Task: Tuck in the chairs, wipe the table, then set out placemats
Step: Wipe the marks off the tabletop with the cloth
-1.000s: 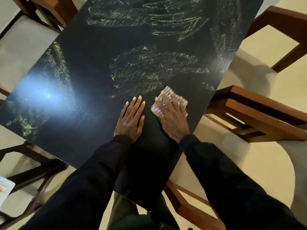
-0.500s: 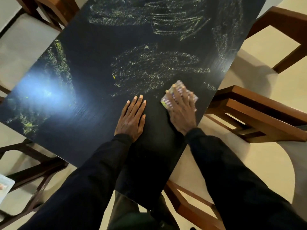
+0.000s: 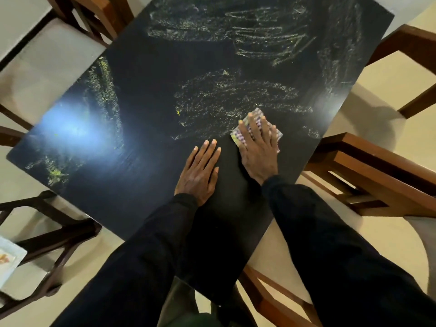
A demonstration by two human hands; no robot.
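Right hand [image 3: 258, 149] flat, fingers straight and slightly spread, pressing folded checked cloth [image 3: 256, 114] onto black table [image 3: 146, 95], near its 3 o'clock edge
Left hand [image 3: 200, 172] at 8 o'clock of cloth, just beside right hand, palm down on tabletop, fingers straight and close together, holding nothing
Yellowish smears [image 3: 224, 100] spread from cloth toward 12 o'clock
Wooden chair [image 3: 377, 171] at 3 o'clock, near table edge
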